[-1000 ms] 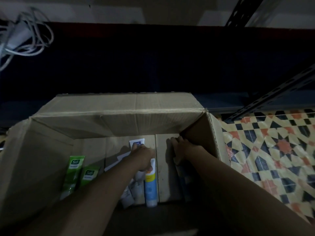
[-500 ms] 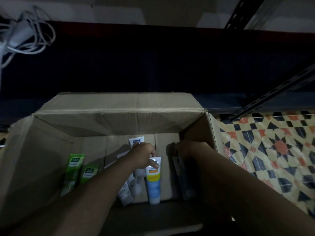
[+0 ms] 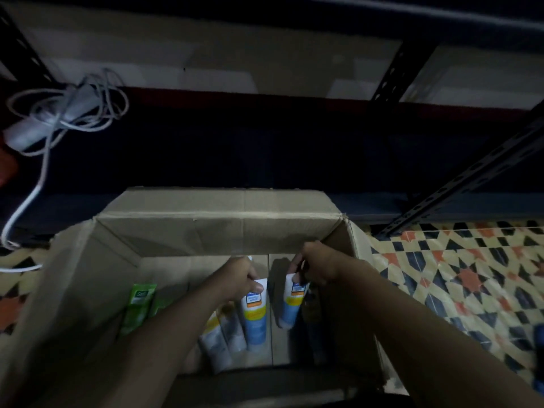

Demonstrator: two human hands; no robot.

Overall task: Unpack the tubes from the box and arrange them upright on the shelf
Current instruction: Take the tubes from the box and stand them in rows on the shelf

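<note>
Patterned floor (image 3: 459,278), one box (image 3: 217,231) | left hand (image 3: 240,278), right hand (image 3: 319,265) grip 1 blue tube (image 3: 254,319) each

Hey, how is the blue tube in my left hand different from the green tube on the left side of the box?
Colour: the blue tube is blue with a white and yellow label; the green tube is green with a white logo. State: the left hand grips the blue tube's upper end; the green tube lies untouched. Place: the blue tube is mid-box, the green tube near the left wall. Both are inside the cardboard box.
</note>
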